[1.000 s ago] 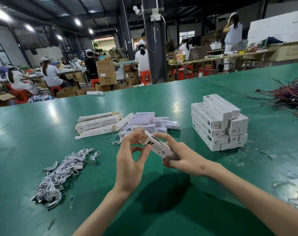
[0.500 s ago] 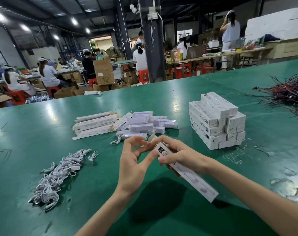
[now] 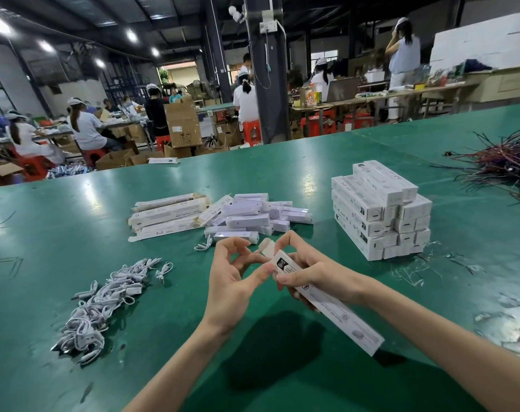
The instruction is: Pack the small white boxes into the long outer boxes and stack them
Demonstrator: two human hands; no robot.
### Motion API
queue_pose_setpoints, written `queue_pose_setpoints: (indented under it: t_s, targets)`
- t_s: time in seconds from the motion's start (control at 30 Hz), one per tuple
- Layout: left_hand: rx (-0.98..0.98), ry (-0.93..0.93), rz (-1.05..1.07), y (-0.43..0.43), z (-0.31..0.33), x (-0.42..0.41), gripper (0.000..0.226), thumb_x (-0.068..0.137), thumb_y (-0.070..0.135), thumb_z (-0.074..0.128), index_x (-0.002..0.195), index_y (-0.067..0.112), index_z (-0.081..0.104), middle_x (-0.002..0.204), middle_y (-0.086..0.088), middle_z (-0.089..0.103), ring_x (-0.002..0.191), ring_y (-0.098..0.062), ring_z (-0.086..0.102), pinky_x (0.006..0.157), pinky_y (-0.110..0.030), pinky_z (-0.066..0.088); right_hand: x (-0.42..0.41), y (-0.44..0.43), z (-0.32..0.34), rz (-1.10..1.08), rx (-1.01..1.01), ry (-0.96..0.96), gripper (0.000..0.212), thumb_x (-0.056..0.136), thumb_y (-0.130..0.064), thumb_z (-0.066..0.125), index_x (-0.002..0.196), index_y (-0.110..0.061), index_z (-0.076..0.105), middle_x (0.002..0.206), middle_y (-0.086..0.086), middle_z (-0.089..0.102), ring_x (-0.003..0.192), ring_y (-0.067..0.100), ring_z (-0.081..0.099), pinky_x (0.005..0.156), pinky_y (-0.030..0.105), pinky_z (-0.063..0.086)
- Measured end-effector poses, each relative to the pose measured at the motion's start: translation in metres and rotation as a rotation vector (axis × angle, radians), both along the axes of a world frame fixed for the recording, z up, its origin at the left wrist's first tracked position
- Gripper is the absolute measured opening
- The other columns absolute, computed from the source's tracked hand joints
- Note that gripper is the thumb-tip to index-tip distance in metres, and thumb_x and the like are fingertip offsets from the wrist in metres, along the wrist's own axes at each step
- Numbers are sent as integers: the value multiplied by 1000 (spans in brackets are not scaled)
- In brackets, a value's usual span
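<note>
Gripping a long outer box [image 3: 339, 313] around its upper half, the right hand [image 3: 318, 275] holds it slanting over the green table [image 3: 74, 203], with its end flap [image 3: 267, 247] standing open. The left hand [image 3: 232, 281] is close beside it, thumb tip on that end and fingers curled; I cannot tell whether they pinch anything. Left of the left hand lies a heap of white cables [image 3: 104, 301]. Just beyond both hands lie the small white boxes [image 3: 253, 215]. Beyond the right hand stands the stack of packed boxes [image 3: 377, 209].
</note>
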State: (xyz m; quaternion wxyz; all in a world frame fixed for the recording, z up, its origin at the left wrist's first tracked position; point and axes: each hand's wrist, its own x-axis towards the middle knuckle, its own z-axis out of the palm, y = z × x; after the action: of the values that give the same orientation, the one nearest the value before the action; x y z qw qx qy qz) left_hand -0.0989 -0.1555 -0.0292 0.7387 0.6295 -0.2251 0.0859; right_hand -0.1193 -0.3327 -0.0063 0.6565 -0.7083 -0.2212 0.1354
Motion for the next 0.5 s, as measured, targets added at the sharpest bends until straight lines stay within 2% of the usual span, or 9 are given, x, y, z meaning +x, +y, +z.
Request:
queue_pose_setpoints:
  t_s: [0.07,0.13,0.2,0.27,0.37,0.5]
  targets:
    - [17,30,45,0,1,-1,44,67,11,84,100,16,54,88,1,54,74,-5,58,73,-17,48,1,0,0,-6,-15,6,34,83,-15,60,108,-18,36,82,8,56,57,12,51,46,19,43]
    - [-8,113,52,0,3,-1,34,73,21,76,102,16,59,93,3,60,80,-4,57,76,-18,47,1,0,0,8,-23,18,36,82,-15,60,109,-16,35,81,8,56,56,14,50,44,21,42]
    - [-62,265,-31,0,5,1,33,78,28,71,106,12,62,101,-4,67,88,-12,62,82,-29,51,0,2,-1,36,-24,30,41,82,-14,60,113,-11,33,81,9,56,55,13,50,43,20,42]
    - [-82,371,-96,0,7,0,27,82,24,61,102,7,66,94,-9,71,84,-19,65,81,-34,56,-1,3,-1,47,-32,31,43,83,-13,59,116,-8,32,82,10,56,55,12,51,45,18,43]
    - [-61,376,-110,1,9,-3,11,83,8,64,91,6,71,84,-10,72,75,-19,67,70,-29,58,-1,2,0,38,-54,16,41,84,-14,59,116,-9,33,85,10,57,58,12,51,49,19,44]
    - [-90,376,-143,2,13,-6,24,71,27,71,85,10,78,95,-16,74,86,-22,69,77,-29,57,0,0,1,15,-50,-13,33,87,-13,59,112,-14,37,91,11,52,60,10,52,48,21,44]
